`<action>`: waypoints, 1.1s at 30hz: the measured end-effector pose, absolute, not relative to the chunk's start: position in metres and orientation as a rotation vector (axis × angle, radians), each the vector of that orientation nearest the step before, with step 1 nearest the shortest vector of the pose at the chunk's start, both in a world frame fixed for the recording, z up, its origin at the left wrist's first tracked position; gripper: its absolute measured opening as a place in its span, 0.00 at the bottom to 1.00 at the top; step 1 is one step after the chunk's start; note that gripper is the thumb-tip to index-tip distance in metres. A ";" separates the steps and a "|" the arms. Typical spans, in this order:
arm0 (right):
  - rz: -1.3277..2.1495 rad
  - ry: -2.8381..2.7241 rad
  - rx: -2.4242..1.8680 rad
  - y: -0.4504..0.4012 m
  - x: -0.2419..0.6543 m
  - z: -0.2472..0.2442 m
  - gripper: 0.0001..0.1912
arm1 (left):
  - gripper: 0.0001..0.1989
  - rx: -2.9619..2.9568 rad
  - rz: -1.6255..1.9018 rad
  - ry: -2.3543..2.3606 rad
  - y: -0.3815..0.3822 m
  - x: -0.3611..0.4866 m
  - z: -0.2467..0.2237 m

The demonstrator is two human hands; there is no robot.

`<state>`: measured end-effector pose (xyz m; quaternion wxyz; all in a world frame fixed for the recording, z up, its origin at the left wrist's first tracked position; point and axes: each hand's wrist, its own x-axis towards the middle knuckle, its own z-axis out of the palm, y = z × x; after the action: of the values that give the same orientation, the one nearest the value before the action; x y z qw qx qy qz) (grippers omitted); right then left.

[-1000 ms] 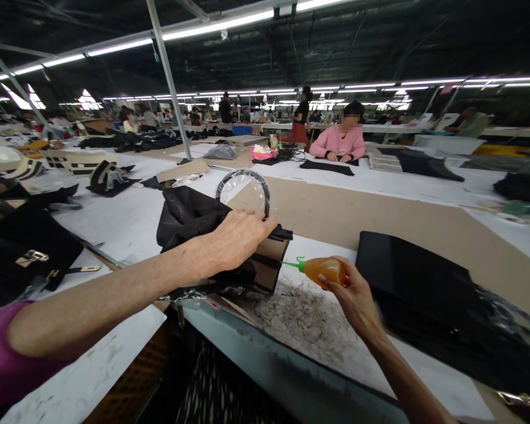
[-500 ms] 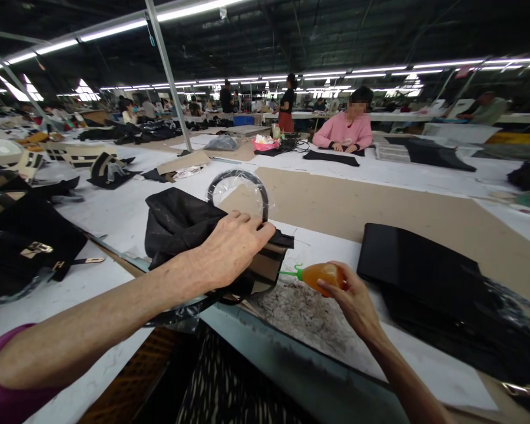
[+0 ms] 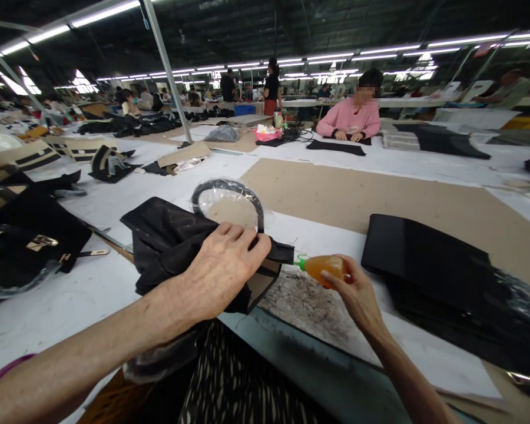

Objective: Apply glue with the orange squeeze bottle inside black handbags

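A black fabric bag (image 3: 159, 241) with a plastic-wrapped round handle (image 3: 229, 185) lies near the table edge in the head view. My left hand (image 3: 229, 262) grips its upper part, fingers curled over the cloth. My right hand (image 3: 353, 285) is closed around an orange squeeze bottle (image 3: 322, 270) with a green nozzle. The nozzle points left, its tip at the bag's open edge, where the tip itself is hidden. Brown lining shows below that edge, above a stained patch of table (image 3: 309, 306).
Black folded pieces (image 3: 424, 253) lie at the right, and another black bag with a metal clasp (image 3: 42, 241) at the left. A person in pink (image 3: 351, 118) sits across the table. Brown board (image 3: 357, 188) covers part of the white tabletop (image 3: 110, 206).
My left hand and the bag have shifted slightly left and down, with the bag's cloth spread further left. The bottle's nozzle has come up to the bag's edge, hiding its tip.
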<state>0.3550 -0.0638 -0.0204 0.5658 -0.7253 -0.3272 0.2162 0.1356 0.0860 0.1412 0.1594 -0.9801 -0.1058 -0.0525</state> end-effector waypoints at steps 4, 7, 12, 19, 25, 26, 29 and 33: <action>0.415 -0.776 -1.730 -0.060 0.355 -0.022 0.28 | 0.17 -2.813 -0.141 -0.284 0.085 0.135 0.138; 0.442 -0.806 -1.750 -0.063 0.351 -0.023 0.27 | 0.17 -2.805 -0.155 -0.286 0.085 0.134 0.136; 0.544 -0.822 -1.755 -0.070 0.344 -0.021 0.23 | 0.19 -2.787 -0.147 -0.275 0.083 0.128 0.135; 0.629 -0.744 -1.705 -0.071 0.347 -0.016 0.19 | 0.21 -2.764 -0.224 -0.251 0.075 0.117 0.132; 0.666 -0.689 -1.677 -0.073 0.345 -0.022 0.19 | 0.18 -2.731 -0.322 -0.226 0.073 0.115 0.128; 0.687 -0.676 -1.667 -0.073 0.345 -0.023 0.19 | 0.18 -2.733 -0.325 -0.218 0.072 0.115 0.128; 0.768 -0.624 -1.626 -0.075 0.347 -0.026 0.20 | 0.17 -2.734 -0.335 -0.210 0.071 0.115 0.128; 0.816 -0.555 -1.589 -0.074 0.349 -0.027 0.21 | 0.17 -2.731 -0.318 -0.217 0.072 0.115 0.128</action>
<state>0.3494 -0.0742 -0.0272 0.5936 -0.6836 -0.2386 0.3512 0.1148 0.0715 0.1281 0.1908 -0.9720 -0.0771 -0.1132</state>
